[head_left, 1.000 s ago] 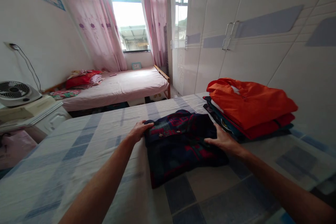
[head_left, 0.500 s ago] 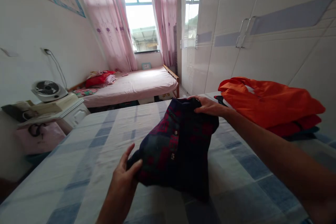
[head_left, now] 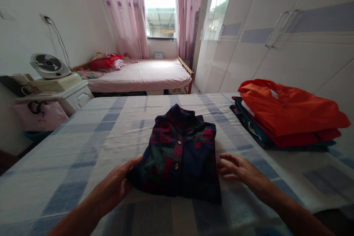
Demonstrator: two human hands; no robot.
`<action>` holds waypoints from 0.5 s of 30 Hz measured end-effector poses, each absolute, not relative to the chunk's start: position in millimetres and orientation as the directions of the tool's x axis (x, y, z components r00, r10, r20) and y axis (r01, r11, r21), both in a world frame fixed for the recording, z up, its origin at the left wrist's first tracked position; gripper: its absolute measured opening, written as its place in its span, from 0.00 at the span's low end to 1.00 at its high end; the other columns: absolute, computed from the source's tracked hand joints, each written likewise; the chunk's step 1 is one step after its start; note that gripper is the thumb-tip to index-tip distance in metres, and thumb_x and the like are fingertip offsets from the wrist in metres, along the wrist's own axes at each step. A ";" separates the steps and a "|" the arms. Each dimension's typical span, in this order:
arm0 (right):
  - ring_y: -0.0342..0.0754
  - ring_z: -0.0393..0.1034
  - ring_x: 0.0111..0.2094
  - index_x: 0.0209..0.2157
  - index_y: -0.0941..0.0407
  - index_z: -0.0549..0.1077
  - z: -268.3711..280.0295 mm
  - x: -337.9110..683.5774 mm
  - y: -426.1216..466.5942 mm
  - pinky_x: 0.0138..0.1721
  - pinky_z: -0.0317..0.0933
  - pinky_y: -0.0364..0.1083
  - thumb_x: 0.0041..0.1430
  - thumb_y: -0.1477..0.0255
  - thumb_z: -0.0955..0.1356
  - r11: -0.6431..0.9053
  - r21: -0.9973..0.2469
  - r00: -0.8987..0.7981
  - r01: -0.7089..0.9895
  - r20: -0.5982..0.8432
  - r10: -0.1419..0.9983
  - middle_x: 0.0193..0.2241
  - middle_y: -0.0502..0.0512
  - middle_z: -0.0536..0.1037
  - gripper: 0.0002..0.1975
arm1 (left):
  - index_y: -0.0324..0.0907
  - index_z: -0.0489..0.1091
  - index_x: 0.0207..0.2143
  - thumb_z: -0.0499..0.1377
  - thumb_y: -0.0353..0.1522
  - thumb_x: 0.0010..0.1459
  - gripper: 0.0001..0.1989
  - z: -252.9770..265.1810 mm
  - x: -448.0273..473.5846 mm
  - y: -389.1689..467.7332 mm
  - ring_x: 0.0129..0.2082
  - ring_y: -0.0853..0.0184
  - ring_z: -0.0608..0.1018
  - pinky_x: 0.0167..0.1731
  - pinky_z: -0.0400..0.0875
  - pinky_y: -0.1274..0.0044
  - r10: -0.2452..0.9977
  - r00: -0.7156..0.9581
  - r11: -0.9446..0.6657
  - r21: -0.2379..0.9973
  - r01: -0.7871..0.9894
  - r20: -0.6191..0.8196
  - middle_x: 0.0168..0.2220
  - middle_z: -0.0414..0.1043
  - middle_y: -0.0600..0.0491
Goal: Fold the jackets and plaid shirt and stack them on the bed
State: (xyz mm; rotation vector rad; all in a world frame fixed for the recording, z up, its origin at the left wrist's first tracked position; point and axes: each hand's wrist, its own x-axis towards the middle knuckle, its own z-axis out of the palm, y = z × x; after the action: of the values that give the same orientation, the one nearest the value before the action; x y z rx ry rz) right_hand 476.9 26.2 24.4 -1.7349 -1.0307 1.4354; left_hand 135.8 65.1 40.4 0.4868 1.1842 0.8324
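Note:
A folded dark navy shirt (head_left: 193, 162) with red and green patterning, a collar and buttons down its front lies flat on the bed, collar pointing away from me. My left hand (head_left: 123, 177) is at its lower left edge, thumb along the cloth and fingers partly hidden beneath the corner. Beside the right edge, my right hand (head_left: 235, 167) is open, fingers spread and slightly bent, holding nothing.
A stack of folded clothes topped by an orange garment (head_left: 293, 108) sits on the bed's right side. The bed has a blue-and-white checked sheet (head_left: 91, 147). A fan (head_left: 49, 64) stands on the left cabinet. White wardrobes (head_left: 290, 55) line the right; a pink-sheeted bed (head_left: 155, 75) is beyond.
The shirt went from raised and tilted to flat on the bed. My right hand let go of its collar end and came down toward me to its right side. My left hand stayed at the left edge.

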 end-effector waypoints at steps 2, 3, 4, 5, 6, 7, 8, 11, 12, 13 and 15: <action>0.52 0.72 0.45 0.49 0.56 0.67 28.2 464.0 10.0 0.43 0.66 0.50 0.53 0.62 0.69 -0.508 -0.851 -0.028 -0.133 -0.509 0.860 0.46 0.60 0.76 0.23 | 0.35 0.74 0.38 0.62 0.34 0.54 0.12 43.4 145.9 74.3 0.32 0.62 0.80 0.36 0.77 0.74 0.739 0.242 0.673 0.708 -0.214 -0.629 0.35 0.79 0.45; 0.51 0.72 0.45 0.49 0.55 0.68 30.4 457.0 5.8 0.44 0.66 0.50 0.52 0.63 0.70 -0.505 -0.834 -0.073 -0.222 -0.503 0.861 0.47 0.59 0.75 0.22 | 0.34 0.74 0.38 0.62 0.35 0.53 0.13 44.3 151.3 78.0 0.32 0.61 0.80 0.36 0.77 0.73 0.718 0.282 0.689 0.707 -0.159 -0.636 0.34 0.79 0.44; 0.50 0.72 0.45 0.47 0.55 0.69 32.6 450.2 4.0 0.44 0.66 0.49 0.52 0.64 0.70 -0.505 -0.818 -0.107 -0.275 -0.496 0.862 0.46 0.58 0.76 0.21 | 0.33 0.74 0.38 0.63 0.36 0.53 0.14 45.1 156.5 81.0 0.31 0.60 0.80 0.35 0.77 0.72 0.700 0.311 0.698 0.707 -0.111 -0.643 0.33 0.79 0.43; 0.49 0.73 0.44 0.46 0.55 0.71 34.6 444.1 4.1 0.43 0.65 0.47 0.52 0.65 0.70 -0.512 -0.803 -0.133 -0.305 -0.496 0.858 0.45 0.57 0.77 0.19 | 0.33 0.74 0.38 0.63 0.35 0.52 0.14 45.8 161.1 83.3 0.30 0.60 0.80 0.35 0.77 0.72 0.689 0.322 0.702 0.708 -0.075 -0.649 0.32 0.79 0.43; 0.48 0.73 0.42 0.44 0.56 0.72 36.3 439.0 5.9 0.42 0.65 0.46 0.53 0.65 0.70 -0.523 -0.788 -0.155 -0.325 -0.501 0.851 0.42 0.57 0.78 0.17 | 0.33 0.73 0.38 0.63 0.34 0.51 0.13 46.8 164.9 85.2 0.29 0.61 0.80 0.34 0.77 0.72 0.686 0.323 0.701 0.711 -0.057 -0.652 0.31 0.79 0.43; 0.47 0.74 0.40 0.42 0.57 0.74 37.5 434.8 9.2 0.42 0.65 0.45 0.53 0.65 0.70 -0.538 -0.771 -0.177 -0.340 -0.509 0.842 0.39 0.57 0.79 0.15 | 0.34 0.73 0.38 0.63 0.32 0.51 0.13 48.3 167.7 86.9 0.28 0.61 0.80 0.34 0.77 0.72 0.691 0.323 0.696 0.716 -0.057 -0.647 0.31 0.79 0.44; 0.47 0.74 0.37 0.40 0.58 0.75 38.5 431.8 13.8 0.41 0.65 0.44 0.53 0.66 0.69 -0.559 -0.752 -0.200 -0.351 -0.523 0.829 0.36 0.57 0.80 0.14 | 0.34 0.72 0.39 0.63 0.31 0.51 0.12 50.6 169.7 88.8 0.27 0.62 0.80 0.34 0.77 0.72 0.701 0.325 0.688 0.723 -0.071 -0.635 0.31 0.79 0.44; 0.47 0.75 0.34 0.37 0.59 0.75 42.8 429.2 36.8 0.40 0.65 0.44 0.52 0.69 0.70 -0.573 -0.737 -0.252 -0.359 -0.514 0.820 0.31 0.56 0.80 0.11 | 0.35 0.71 0.41 0.63 0.28 0.50 0.14 64.8 172.9 100.5 0.27 0.63 0.80 0.34 0.76 0.71 0.759 0.331 0.627 0.767 -0.137 -0.561 0.32 0.78 0.45; 0.46 0.75 0.33 0.37 0.59 0.75 46.5 430.2 47.7 0.40 0.66 0.44 0.50 0.71 0.70 -0.546 -0.757 -0.246 -0.360 -0.487 0.838 0.31 0.55 0.80 0.11 | 0.36 0.71 0.42 0.63 0.28 0.50 0.15 72.6 174.1 107.6 0.27 0.64 0.80 0.33 0.77 0.72 0.791 0.319 0.587 0.795 -0.156 -0.521 0.32 0.78 0.45; 0.46 0.75 0.32 0.37 0.59 0.75 52.1 431.7 60.2 0.38 0.66 0.43 0.49 0.72 0.70 -0.505 -0.785 -0.223 -0.358 -0.453 0.863 0.30 0.54 0.80 0.11 | 0.36 0.71 0.42 0.63 0.27 0.50 0.15 81.9 175.8 116.5 0.26 0.64 0.79 0.32 0.77 0.73 0.827 0.300 0.537 0.826 -0.169 -0.476 0.32 0.78 0.45; 0.44 0.73 0.27 0.35 0.58 0.74 70.6 435.8 88.3 0.34 0.66 0.42 0.48 0.74 0.70 -0.380 -0.857 -0.128 -0.347 -0.358 0.925 0.27 0.52 0.79 0.10 | 0.36 0.71 0.41 0.63 0.26 0.49 0.15 103.7 180.8 138.6 0.24 0.65 0.79 0.28 0.76 0.75 0.901 0.262 0.399 0.896 -0.194 -0.345 0.29 0.78 0.47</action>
State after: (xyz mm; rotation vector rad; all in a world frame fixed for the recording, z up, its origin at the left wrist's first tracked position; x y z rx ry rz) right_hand 435.8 88.3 70.6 -1.1545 -0.7559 1.6837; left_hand 180.8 138.6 103.7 0.8515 1.0327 0.8769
